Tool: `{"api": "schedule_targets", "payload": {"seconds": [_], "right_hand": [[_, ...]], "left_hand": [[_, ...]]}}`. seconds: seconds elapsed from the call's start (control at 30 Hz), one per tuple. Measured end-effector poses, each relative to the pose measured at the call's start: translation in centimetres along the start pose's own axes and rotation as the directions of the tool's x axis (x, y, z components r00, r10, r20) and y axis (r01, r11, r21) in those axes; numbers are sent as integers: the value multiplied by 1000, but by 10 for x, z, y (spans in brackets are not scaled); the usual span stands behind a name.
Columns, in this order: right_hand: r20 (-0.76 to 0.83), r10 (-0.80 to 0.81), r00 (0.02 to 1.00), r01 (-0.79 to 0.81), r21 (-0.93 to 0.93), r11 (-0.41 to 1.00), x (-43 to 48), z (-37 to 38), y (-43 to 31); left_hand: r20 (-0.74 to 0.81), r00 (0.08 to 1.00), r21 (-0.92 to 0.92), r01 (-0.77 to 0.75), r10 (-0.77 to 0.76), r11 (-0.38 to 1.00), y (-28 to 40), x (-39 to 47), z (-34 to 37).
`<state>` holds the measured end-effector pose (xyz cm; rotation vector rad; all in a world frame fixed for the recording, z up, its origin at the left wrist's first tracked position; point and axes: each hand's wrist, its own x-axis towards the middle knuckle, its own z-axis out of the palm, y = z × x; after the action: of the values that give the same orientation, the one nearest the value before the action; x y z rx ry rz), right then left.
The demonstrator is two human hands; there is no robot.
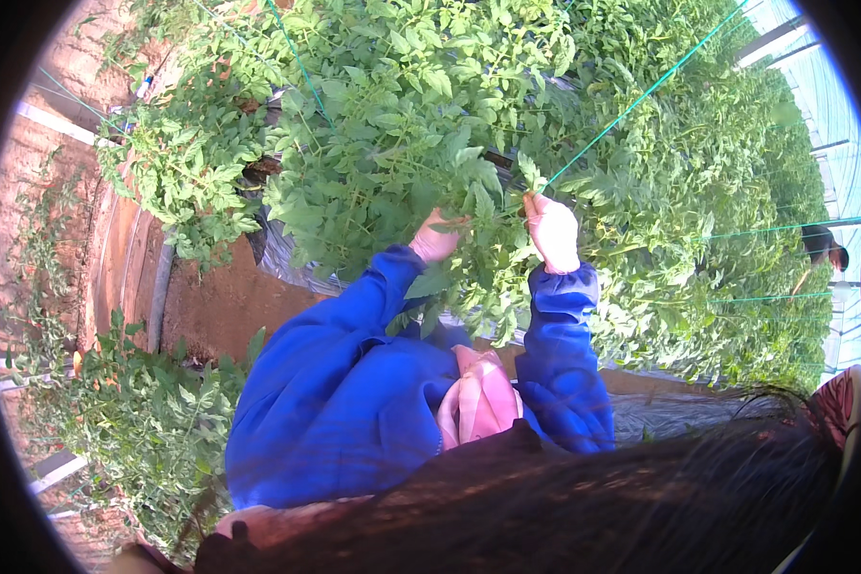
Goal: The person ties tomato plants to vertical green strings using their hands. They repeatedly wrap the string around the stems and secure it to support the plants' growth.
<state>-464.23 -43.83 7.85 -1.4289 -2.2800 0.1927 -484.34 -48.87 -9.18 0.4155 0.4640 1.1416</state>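
Note:
Tomato plants [373, 158] with dense green leaves stand before me. My right hand [552, 231] is raised among them, its fingers pinched on a taut green twine [617, 120] that slants up to the upper right. A leafy shoot [529, 171] shows right at those fingertips. Left of it, my left hand [436, 238] reaches into the foliage at about the same height. Leaves cover its fingers, so whether it grips a stem is hidden. Blue sleeves [563, 308] cover both arms down to the wrists.
More green twines [303, 64] run down into the plants. Silvery plastic mulch [287, 251] and bare soil [212, 301] show below the row. A grey pipe [161, 294] lies at the left. Another person [821, 245] bends at the far right, near the greenhouse film [843, 129].

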Motion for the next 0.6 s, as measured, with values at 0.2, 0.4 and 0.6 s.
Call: {"api": "schedule_targets", "payload": {"seconds": [0.2,0.4,0.6], "right_hand": [[-11,197,980,-197,-15,980,-14,2,-11],[-105,484,869,-433,314,845,-54,-7,-30],[-6,242,970,-182,645,743,-21,-1,-164]], "left_hand": [[57,995,320,-98,84,942,31,-71,22],[-33,993,519,-82,116,851,120,-177,-43],[-347,867,332,-244,358,911,192,-248,-165]]}}
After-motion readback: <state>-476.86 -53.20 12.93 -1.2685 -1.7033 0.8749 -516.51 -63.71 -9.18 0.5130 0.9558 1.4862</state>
